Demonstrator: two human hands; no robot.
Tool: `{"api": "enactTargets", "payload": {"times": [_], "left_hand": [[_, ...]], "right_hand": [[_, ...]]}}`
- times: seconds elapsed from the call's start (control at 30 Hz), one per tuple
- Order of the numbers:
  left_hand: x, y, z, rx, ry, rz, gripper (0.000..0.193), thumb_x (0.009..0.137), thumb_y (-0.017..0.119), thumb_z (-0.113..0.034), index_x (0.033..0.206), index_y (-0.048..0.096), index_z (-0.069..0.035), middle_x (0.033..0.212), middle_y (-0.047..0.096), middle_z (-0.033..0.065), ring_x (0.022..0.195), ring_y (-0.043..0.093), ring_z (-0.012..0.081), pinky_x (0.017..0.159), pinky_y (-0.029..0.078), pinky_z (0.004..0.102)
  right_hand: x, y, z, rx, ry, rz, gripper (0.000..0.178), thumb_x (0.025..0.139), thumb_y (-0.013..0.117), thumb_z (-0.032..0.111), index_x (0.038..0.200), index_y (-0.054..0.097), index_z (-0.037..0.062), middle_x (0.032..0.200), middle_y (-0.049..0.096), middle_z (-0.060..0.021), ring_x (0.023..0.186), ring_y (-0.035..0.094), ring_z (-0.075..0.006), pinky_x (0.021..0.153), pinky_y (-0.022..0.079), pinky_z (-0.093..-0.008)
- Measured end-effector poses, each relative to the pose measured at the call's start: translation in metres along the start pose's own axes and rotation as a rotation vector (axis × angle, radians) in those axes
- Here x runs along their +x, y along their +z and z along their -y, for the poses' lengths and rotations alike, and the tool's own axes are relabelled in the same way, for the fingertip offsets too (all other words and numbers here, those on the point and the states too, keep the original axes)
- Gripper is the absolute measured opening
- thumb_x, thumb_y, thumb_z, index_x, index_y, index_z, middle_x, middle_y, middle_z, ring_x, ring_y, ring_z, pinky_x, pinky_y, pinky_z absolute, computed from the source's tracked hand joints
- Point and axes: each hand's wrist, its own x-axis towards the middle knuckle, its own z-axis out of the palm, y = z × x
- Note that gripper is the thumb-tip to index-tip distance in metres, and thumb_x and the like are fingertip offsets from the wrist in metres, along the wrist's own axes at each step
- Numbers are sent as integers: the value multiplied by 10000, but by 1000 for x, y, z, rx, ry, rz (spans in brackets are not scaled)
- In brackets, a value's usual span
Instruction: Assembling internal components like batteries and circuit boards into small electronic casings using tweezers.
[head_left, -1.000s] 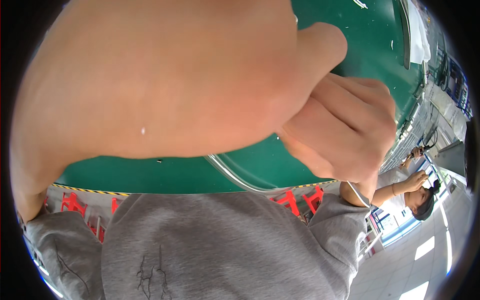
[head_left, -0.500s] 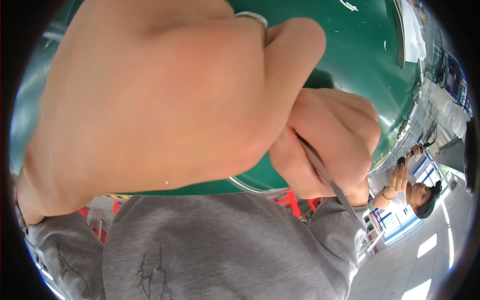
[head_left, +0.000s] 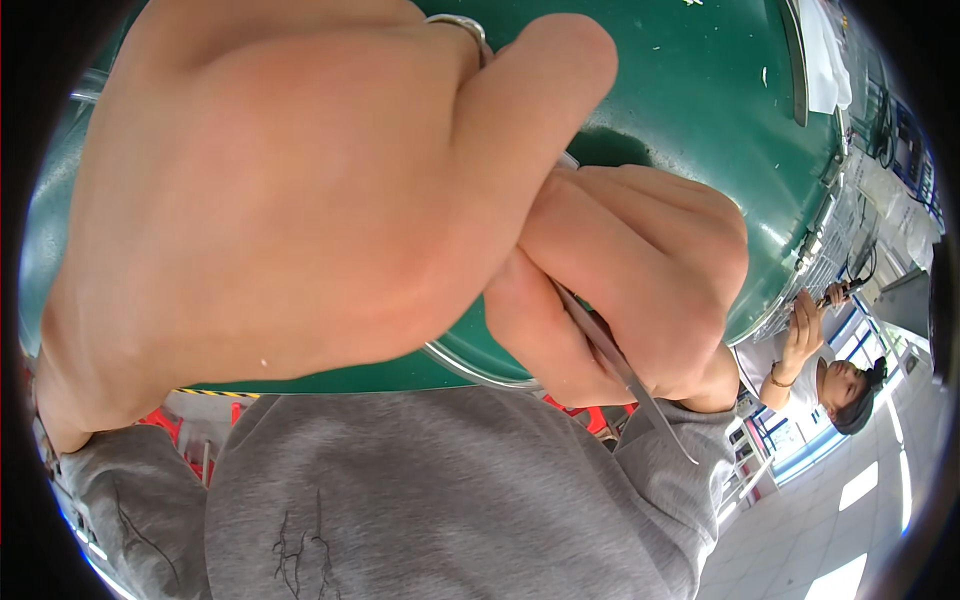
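My left hand [head_left: 290, 200] fills the left and middle of the head view, close up, with its fingers bent and closed. A silver band [head_left: 465, 30] shows at its fingers; whatever the fingers hold is hidden behind the hand. Directly beside it, touching at the fingers, my right hand [head_left: 640, 270] is closed around a slim grey metal tool [head_left: 645, 400]. Its curved, pointed end sticks out toward my right sleeve, while the other end disappears between the hands. A small pale edge [head_left: 569, 160] peeks out between the two hands; its kind cannot be made out.
Under the hands lies a green work surface [head_left: 700, 100] with small white scraps. A curved shiny rim [head_left: 480, 372] shows near its front edge. White sheets [head_left: 825, 60] lie at the far right. Another person [head_left: 810, 385] in a dark cap holds a dark object at the right.
Both hands have shifted left together, my left hand also slightly upward. The tool's pointed end has moved left and a little lower. Both hands stay closed.
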Motion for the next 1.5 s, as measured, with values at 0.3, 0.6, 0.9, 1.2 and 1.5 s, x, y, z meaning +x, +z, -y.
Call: {"api": "enactTargets", "payload": {"times": [0.3,0.6,0.9,1.2,1.5], "left_hand": [[-2,-2,-5,-26,-24,4,394,745,753,-312,938,590,-9,695,549,65,561,573,221,468,419,322],[1,-2,-6,-1,-35,54,408,748,752,-328,940,586,-9,702,553,66,564,575,228,470,424,325],[4,0,-5,-25,-13,40,420,757,745,-354,944,587,-13,708,555,70,563,571,231,479,424,328],[1,2,-6,-31,-48,41,439,796,717,-402,942,589,-8,710,545,67,562,563,231,474,416,322],[-1,2,-2,-43,2,1,454,783,731,-398,955,595,-1,721,554,73,570,570,234,480,427,322]], "right_hand": [[-3,5,5,-32,30,-91,86,613,678,-14,688,635,-21,512,485,-46,369,402,-180,370,269,-274],[-5,1,-4,73,-45,-30,116,640,666,-29,755,657,-37,528,498,-55,367,399,-188,375,288,-276],[-8,1,-6,28,-71,-103,151,609,653,-70,758,657,-45,525,500,-58,388,436,-185,384,311,-277],[-8,-4,-3,48,-11,2,122,629,656,-75,740,641,-27,538,503,-62,391,438,-189,384,309,-291],[-9,-5,-2,81,16,43,131,634,653,-84,749,647,-21,561,525,-61,405,451,-196,385,317,-295]]}}
